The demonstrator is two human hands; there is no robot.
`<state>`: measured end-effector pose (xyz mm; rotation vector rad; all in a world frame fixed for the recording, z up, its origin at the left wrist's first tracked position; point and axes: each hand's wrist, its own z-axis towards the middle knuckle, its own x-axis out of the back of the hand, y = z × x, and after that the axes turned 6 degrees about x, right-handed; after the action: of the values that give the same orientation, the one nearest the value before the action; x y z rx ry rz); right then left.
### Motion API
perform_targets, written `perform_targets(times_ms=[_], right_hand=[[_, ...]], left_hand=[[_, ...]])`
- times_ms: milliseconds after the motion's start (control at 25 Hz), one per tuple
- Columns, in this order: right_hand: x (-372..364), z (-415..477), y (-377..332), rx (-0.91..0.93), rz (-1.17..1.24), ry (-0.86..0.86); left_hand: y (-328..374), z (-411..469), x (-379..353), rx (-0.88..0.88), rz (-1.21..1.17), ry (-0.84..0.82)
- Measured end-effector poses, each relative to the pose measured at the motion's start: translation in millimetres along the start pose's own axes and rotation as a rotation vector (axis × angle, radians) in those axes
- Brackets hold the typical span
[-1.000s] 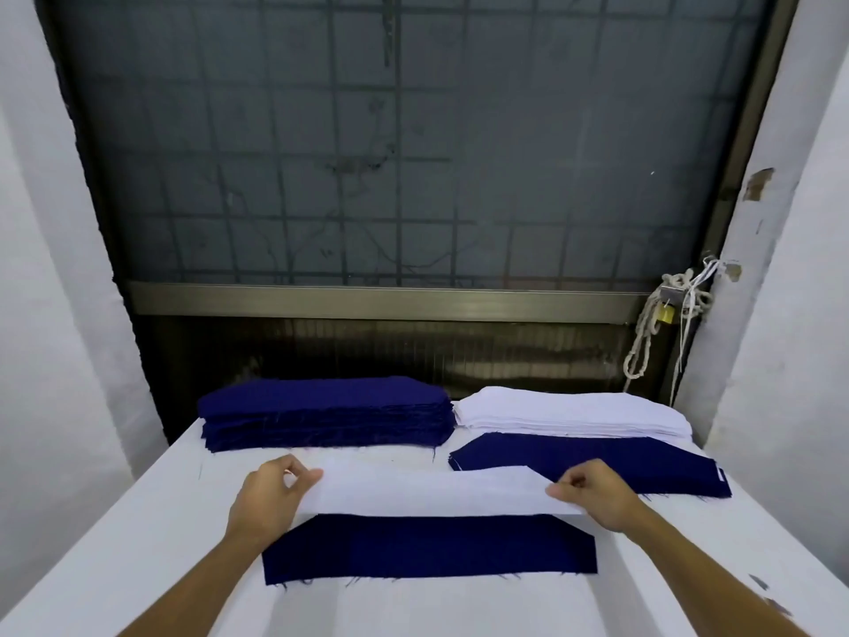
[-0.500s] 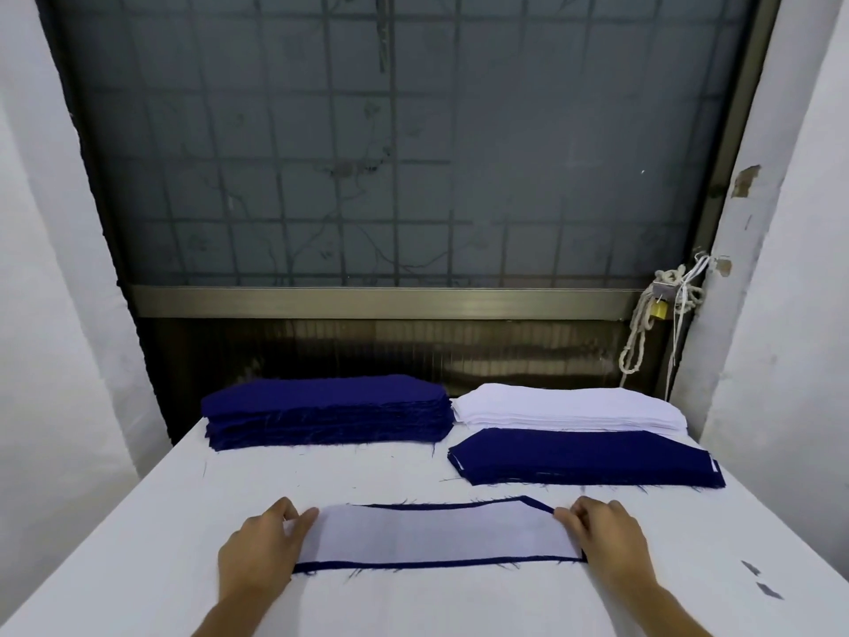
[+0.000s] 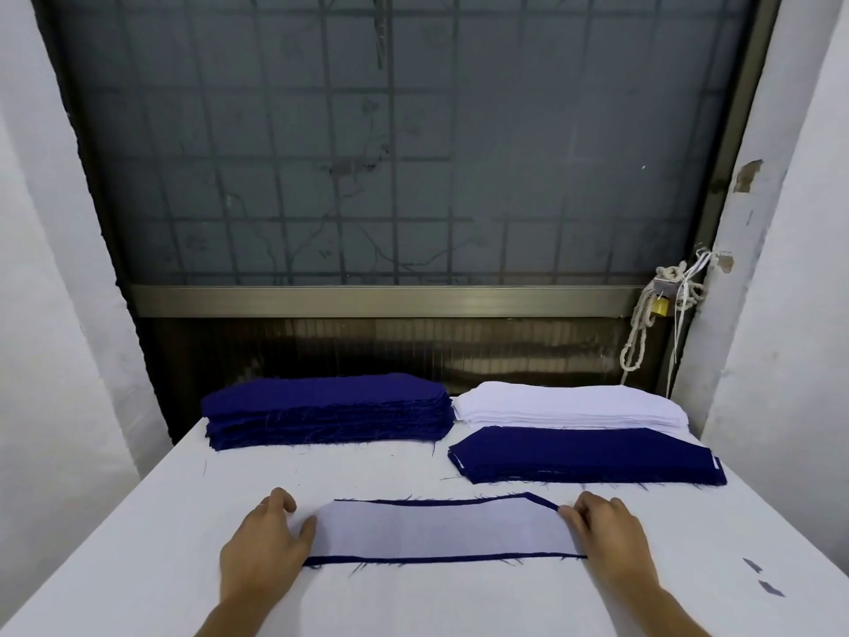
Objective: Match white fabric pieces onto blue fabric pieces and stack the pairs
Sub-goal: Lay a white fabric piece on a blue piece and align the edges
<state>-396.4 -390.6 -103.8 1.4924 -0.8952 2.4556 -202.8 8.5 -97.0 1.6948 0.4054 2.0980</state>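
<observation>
A thick navy fabric stack [image 3: 326, 409] is laid on the flat white table [image 3: 138, 521] at eleven o'clock, a white fabric stack [image 3: 569, 404] at one.

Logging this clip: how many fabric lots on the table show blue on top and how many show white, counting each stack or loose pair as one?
Blue on top: 2 (tall blue stack, matched stack)
White on top: 2 (white stack, front white piece)
Total: 4
</observation>
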Motion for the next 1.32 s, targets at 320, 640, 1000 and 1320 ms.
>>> perform_targets(times_ms=[320,640,1000,1320], right_hand=[[3.0,-0.4,-3.3,-0.04,-0.006,0.013],[16.9,46.3,-3.4,-0.07,0.141,0.062],[22.3,155.3,-9.3,0.018,0.025,0.038],[-18.3,223.6,18.2,0.082,-0.082,-0.041]], left_hand=[[1.4,-0.2,-0.9,-0.023,0.077,-0.002],[63.3,47.9,1.8,-0.131,-0.049,0.034],[238.7,118.3,-38.5,-0.393,-0.151,-0.178],[329.0,157.0,-128.2,-0.446,0.048,-0.332]])
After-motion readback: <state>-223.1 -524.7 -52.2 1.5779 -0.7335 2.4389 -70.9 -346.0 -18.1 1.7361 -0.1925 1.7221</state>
